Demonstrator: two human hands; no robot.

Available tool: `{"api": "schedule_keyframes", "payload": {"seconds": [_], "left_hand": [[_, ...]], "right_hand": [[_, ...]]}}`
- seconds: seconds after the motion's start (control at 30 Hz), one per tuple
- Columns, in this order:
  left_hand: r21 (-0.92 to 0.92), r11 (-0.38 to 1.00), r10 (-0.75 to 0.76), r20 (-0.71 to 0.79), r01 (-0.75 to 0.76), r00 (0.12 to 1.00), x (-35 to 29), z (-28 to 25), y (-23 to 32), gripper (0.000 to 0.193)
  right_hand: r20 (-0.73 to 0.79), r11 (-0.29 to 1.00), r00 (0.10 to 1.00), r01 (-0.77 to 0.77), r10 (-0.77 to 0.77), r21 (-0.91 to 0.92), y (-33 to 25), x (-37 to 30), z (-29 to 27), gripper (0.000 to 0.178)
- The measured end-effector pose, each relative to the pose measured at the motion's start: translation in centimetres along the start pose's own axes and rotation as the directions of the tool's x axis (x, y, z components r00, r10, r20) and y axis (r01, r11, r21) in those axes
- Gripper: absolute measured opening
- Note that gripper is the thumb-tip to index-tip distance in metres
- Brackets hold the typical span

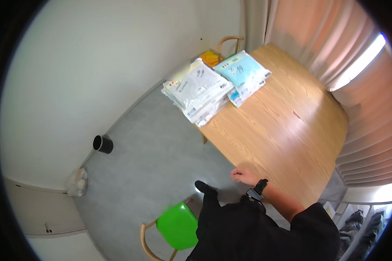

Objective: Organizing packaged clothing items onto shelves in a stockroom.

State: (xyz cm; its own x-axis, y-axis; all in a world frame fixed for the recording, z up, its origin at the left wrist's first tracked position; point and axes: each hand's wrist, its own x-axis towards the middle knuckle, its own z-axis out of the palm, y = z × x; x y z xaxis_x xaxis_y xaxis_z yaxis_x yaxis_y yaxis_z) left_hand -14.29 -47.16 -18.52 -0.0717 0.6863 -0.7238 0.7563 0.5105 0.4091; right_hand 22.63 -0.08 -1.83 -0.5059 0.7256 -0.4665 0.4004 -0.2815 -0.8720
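Note:
My right hand (245,176) hangs at the near edge of a wooden table (283,135), its fingers curled inward. A small dark spot shows between thumb and fingers; whether it is an object or a shadow I cannot make out. Around that wrist sits a black band with a small device (257,190). My left hand is out of sight. At the table's far left end, well away from the hand, lie two stacks of flat plastic-wrapped packages: a white stack (198,89) and, beside it, a stack topped by a light blue package (241,69).
A green chair (177,226) stands close on my left. Along the left wall are a black bin (103,144) and a clear plastic bag (77,182). Another wooden chair (231,39) is behind the packages. Curtains (318,39) line the right; a rack with dark items (357,224) stands lower right.

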Motion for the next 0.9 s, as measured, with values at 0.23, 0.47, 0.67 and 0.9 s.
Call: {"api": "schedule_keyframes", "payload": {"seconds": [0.23, 0.47, 0.67, 0.9], "left_hand": [[-0.588, 0.733, -0.436, -0.019, 0.343, 0.9, 12.6, -17.6, -1.7, 0.029], [-0.271, 0.879, 0.16, -0.608, -0.392, 0.778, 31.7, -54.3, 26.3, 0.025], [-0.343, 0.644, 0.421, -0.588, -0.684, 0.691, 40.3, -67.9, 48.5, 0.036], [-0.195, 0.863, 0.485, 0.058, -0.466, 0.873, 47.3, -69.1, 54.1, 0.05]], "right_hand": [[-0.253, 0.871, 0.961, 0.028, 0.111, 0.49, -11.8, 13.1, -3.1, 0.034], [-0.507, 0.79, 0.823, 0.125, 0.255, 0.6, -16.4, 22.8, -5.5, 0.062], [-0.658, 0.751, 0.747, 0.378, 0.098, 0.541, -17.6, 27.3, -4.9, 0.079], [-0.691, 0.614, 0.663, 0.427, 0.288, 0.664, -22.0, 28.9, -4.3, 0.053]]}}
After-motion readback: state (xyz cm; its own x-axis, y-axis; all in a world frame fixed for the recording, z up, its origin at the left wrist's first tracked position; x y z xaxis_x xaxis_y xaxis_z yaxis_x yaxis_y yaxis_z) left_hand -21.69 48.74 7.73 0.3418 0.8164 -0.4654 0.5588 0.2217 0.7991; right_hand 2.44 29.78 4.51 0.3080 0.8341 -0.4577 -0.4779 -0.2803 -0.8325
